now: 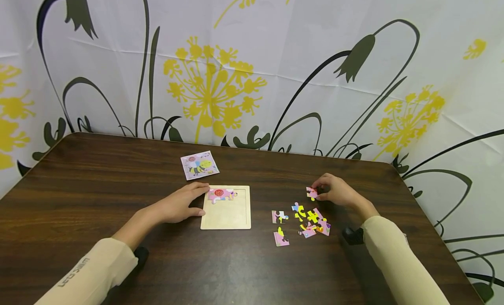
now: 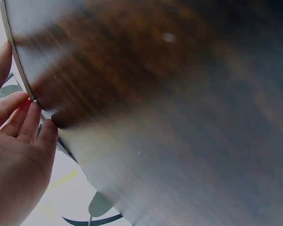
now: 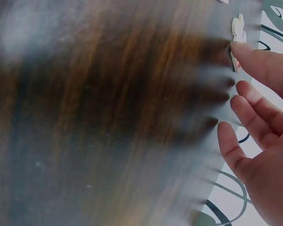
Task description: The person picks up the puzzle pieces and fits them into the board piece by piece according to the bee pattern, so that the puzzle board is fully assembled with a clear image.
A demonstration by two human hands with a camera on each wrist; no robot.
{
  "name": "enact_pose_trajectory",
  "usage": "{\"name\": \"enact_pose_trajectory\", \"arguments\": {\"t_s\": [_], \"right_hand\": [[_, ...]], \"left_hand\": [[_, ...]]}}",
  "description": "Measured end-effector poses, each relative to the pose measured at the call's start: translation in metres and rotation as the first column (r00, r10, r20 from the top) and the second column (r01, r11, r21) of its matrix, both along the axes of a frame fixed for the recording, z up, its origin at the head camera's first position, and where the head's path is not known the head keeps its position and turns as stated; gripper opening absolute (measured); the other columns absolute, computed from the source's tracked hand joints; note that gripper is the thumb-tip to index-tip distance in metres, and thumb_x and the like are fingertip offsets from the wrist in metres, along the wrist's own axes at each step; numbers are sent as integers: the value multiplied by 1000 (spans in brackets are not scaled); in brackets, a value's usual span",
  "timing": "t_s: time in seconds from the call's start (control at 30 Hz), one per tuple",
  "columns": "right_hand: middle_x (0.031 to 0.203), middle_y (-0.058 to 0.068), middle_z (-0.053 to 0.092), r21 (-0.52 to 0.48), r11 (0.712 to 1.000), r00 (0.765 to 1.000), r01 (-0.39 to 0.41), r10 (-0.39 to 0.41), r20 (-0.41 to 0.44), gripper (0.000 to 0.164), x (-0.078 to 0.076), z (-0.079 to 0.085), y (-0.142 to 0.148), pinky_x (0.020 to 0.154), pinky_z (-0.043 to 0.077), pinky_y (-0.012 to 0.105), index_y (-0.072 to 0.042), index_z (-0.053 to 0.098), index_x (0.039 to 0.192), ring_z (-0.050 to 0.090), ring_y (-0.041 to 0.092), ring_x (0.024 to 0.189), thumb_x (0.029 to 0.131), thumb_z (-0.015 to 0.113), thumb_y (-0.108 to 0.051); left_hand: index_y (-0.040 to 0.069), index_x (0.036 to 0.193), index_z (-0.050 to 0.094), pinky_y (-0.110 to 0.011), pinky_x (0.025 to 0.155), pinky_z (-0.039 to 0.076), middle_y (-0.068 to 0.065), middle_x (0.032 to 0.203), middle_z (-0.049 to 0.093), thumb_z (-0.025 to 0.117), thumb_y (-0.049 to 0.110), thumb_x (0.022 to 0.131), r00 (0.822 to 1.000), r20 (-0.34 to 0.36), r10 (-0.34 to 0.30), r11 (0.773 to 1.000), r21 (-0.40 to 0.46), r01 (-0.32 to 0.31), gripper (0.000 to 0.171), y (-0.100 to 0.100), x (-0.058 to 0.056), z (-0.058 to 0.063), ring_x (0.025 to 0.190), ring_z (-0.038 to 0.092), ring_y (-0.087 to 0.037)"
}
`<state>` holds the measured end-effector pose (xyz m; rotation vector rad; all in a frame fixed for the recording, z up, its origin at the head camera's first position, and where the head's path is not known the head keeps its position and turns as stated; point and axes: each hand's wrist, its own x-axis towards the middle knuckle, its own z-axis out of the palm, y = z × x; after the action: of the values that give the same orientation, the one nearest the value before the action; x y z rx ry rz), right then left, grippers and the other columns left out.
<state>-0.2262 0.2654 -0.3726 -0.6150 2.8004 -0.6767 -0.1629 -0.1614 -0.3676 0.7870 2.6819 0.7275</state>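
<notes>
A square wooden puzzle tray (image 1: 228, 217) lies on the table, with a few joined pink pieces (image 1: 218, 194) along its top left. Against the tray's left side rests my left hand (image 1: 179, 204), its extended fingers near the top corner and the thumb lower on the edge. My right hand (image 1: 336, 190) pinches a pink jigsaw piece (image 1: 311, 193) between thumb and index finger, low over the table. In the right wrist view that jigsaw piece (image 3: 237, 29) shows beside the thumb, and the other fingers (image 3: 254, 115) are spread loosely. The left wrist view shows fingertips (image 2: 30, 115) by the tray's edge.
Several loose jigsaw pieces (image 1: 313, 216) lie between the tray and my right forearm, some overlapping. Two others, a pink-and-white piece (image 1: 279, 216) and a pink-and-yellow piece (image 1: 281, 238), lie nearer the tray. A bee picture card (image 1: 200, 165) lies behind the tray. A patterned cloth (image 1: 299, 55) hangs behind the table.
</notes>
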Motion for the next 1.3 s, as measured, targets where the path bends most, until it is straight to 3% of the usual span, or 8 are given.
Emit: {"name": "enact_pose_trajectory", "arguments": {"t_s": [0.7, 1.3], "right_hand": [[93, 7, 53, -54, 997, 992, -55, 49, -119, 17, 4, -8, 1, 76, 43, 42, -3, 64, 90, 50, 24, 84, 75, 72, -1], [93, 7, 53, -40, 997, 985, -67, 60, -160, 18, 5, -10, 1, 73, 43, 40, -4, 64, 91, 50, 23, 82, 75, 74, -7]], "left_hand": [[-10, 132, 39, -53, 99, 29, -26, 136, 34, 65, 16, 85, 1000, -8, -3, 1000, 2, 3, 60, -2, 0, -3, 125, 31, -42], [-9, 133, 38, -54, 99, 28, -26, 137, 33, 65, 17, 85, 1000, 10, 3, 1000, -12, -3, 61, -2, -2, -2, 126, 30, -42]]}}
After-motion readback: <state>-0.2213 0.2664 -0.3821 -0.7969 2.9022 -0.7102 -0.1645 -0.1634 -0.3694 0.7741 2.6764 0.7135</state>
